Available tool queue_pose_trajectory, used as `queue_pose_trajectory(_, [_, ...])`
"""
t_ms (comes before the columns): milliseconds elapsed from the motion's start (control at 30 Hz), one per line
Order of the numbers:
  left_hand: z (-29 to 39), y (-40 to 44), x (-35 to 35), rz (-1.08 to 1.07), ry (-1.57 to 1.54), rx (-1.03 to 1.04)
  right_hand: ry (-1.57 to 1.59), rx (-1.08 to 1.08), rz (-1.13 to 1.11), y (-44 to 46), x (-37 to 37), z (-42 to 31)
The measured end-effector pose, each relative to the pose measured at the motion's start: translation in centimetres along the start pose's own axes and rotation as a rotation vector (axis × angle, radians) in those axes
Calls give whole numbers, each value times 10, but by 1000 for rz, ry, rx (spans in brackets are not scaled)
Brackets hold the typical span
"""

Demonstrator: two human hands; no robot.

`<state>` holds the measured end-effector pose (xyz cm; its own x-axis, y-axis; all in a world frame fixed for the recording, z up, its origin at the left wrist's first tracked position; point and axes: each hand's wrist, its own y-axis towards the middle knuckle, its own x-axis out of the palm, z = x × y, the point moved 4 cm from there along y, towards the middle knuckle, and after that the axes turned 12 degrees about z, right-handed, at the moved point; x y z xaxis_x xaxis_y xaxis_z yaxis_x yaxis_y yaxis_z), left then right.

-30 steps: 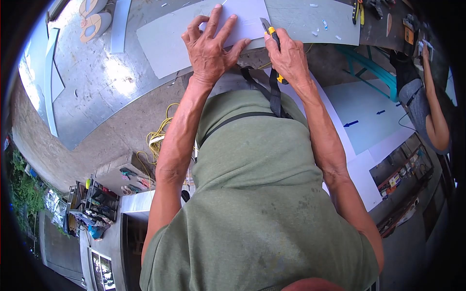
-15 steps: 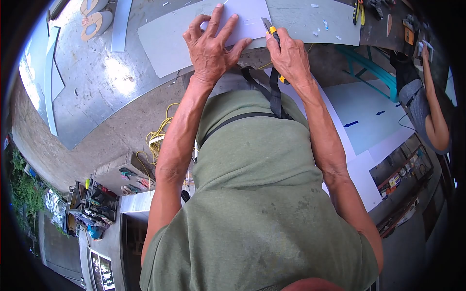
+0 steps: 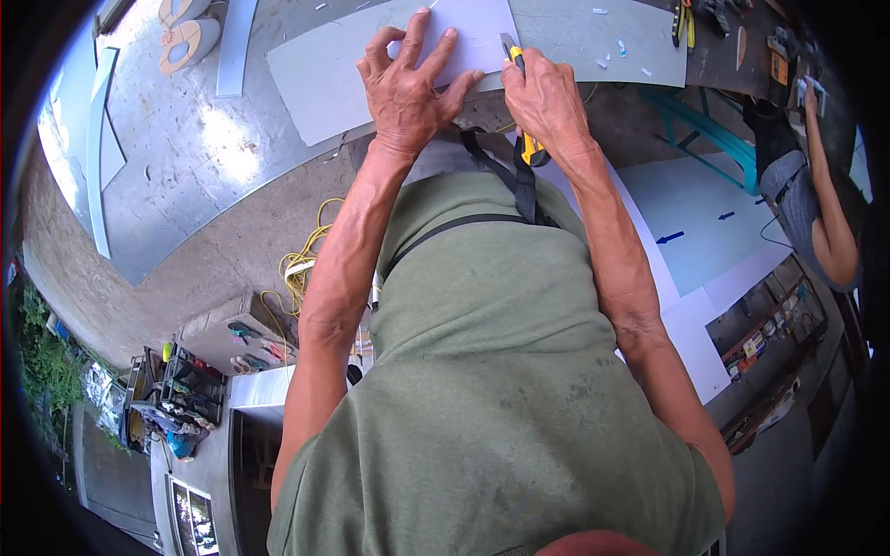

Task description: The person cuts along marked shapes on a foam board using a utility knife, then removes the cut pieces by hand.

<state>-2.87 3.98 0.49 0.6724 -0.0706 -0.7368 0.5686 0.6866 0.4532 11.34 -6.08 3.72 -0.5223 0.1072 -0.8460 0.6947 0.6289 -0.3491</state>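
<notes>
My left hand (image 3: 408, 88) lies with spread fingers on a white sheet (image 3: 477, 32) at the top of the view. Wrapped around a yellow and black utility knife (image 3: 531, 148) is my right hand (image 3: 547, 102), its fingers closed. The knife's blade points up at the right edge of the white sheet; whether it touches the sheet I cannot tell. Under the white sheet is a larger grey sheet (image 3: 315, 93) on the shiny worktable (image 3: 185, 185).
Small white scraps (image 3: 646, 71) lie right of the sheet, near yellow-handled pliers (image 3: 690, 26). Two pale cut-out shapes (image 3: 190, 44) and strips (image 3: 99, 157) are at left. A teal bench (image 3: 714, 139) and another person (image 3: 807, 185) are at right. A yellow cord (image 3: 301, 255) lies below.
My right hand has shifted slightly left and turned, so more of the knife's yellow rear end shows. The blade tip stays near the sheet's edge. My left hand has hardly moved.
</notes>
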Motion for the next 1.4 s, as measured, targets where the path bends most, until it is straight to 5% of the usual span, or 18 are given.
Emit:
queue_pose_trajectory(167, [3,-7,1,-3,-18,-41,40,43,-20,4,1,3])
queue_pose_trajectory(333, [9,-18,-8,-68,-76,-95,-87,-149,-20,10,-20,-2])
queue_pose_trajectory(1400, [13,-21,-6,-22,-80,-20,48,-22,52,-4,-10,-15])
